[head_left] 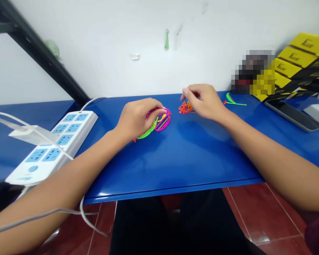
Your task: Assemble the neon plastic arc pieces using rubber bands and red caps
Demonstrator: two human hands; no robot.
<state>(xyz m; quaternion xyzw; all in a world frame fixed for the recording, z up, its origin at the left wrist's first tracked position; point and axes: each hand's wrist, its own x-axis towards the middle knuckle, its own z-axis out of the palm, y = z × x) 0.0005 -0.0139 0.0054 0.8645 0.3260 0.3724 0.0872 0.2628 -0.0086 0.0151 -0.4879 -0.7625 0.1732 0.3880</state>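
Note:
My left hand (pixel 136 118) is closed, thumb against fingers, on a colourful plastic lattice piece. Its pink curved section (pixel 164 124) sticks out past the fingertips. A green curved section (pixel 148 134) and some yellow show below the thumb, with a bit of orange near the wrist side. To the right, my right hand (pixel 206 101) is raised just above the table with its fingers curled into a pinch; I cannot make out anything between them. Beneath it lies a small heap of orange plastic pegs (pixel 185 108), partly covered by the hand, with yellowish strands beside them.
A green curved piece with a stick (pixel 232 100) lies further right on the blue table (pixel 159 166). Beyond it are a phone (pixel 292 114) and stacked yellow-black boxes (pixel 295 58). A white power strip (pixel 66 136) with trailing cables stands at left. A white wall closes the back.

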